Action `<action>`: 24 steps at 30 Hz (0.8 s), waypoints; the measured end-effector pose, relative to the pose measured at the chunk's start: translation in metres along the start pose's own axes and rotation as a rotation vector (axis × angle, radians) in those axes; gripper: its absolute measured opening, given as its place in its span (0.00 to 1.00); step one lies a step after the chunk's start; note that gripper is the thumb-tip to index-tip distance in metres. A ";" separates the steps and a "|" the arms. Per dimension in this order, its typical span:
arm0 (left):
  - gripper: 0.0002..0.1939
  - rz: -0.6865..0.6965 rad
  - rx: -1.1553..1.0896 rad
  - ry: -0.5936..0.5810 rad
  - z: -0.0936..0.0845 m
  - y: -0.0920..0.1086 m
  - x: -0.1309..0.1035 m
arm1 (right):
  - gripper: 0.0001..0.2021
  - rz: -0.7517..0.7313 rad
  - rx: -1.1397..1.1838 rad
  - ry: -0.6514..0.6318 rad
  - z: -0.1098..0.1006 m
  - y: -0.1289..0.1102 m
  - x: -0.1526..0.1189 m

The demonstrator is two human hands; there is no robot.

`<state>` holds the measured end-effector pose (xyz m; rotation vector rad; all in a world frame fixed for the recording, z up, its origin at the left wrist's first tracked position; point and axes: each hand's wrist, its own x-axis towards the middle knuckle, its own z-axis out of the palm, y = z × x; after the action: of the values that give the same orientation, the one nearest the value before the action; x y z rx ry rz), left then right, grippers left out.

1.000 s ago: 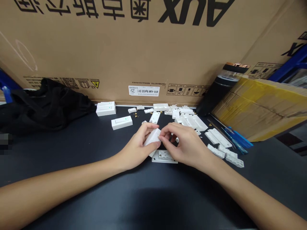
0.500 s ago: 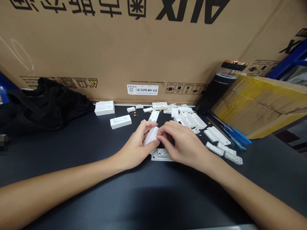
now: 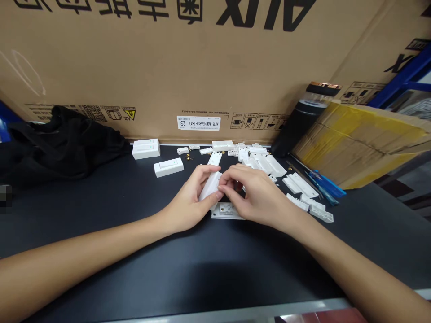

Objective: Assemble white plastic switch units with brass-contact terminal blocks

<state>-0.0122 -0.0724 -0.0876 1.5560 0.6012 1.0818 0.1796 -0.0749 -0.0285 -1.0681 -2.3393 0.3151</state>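
Note:
My left hand (image 3: 188,202) is closed around a white plastic switch cover (image 3: 210,185), held tilted above the dark tabletop. At the cover's right edge, the thumb and fingers of my right hand (image 3: 249,188) are pinched together. Whatever lies between those fingertips is too small or hidden to name. Just below both hands, a white switch base plate (image 3: 218,215) with a fitted inner block lies flat, its right part covered by my right hand. Behind my fingers lies another narrow white plate (image 3: 214,159).
Assembled white rocker switches (image 3: 169,167) stand at the left, beside black cloth (image 3: 63,148). Loose white parts (image 3: 264,163) and small brass pieces (image 3: 187,157) lie behind my hands. A black bottle (image 3: 299,119), taped carton (image 3: 363,143) and blue-handled tools (image 3: 325,186) occupy the right.
The view has shifted slightly, showing more of the table's front edge. My left hand still holds the cover, and my right fingertips remain pinched at its edge with only a slight shift.

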 end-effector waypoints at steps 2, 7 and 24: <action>0.20 0.020 -0.006 -0.009 0.000 0.000 0.001 | 0.04 0.012 0.001 0.019 -0.001 -0.001 0.000; 0.20 0.029 0.010 0.006 0.002 0.001 0.001 | 0.03 0.007 -0.060 -0.001 -0.002 0.000 -0.002; 0.21 0.081 0.048 0.015 0.002 0.004 0.001 | 0.04 -0.098 -0.067 0.086 0.003 0.003 -0.001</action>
<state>-0.0105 -0.0738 -0.0834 1.6272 0.5819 1.1483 0.1807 -0.0736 -0.0326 -0.9746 -2.3298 0.1517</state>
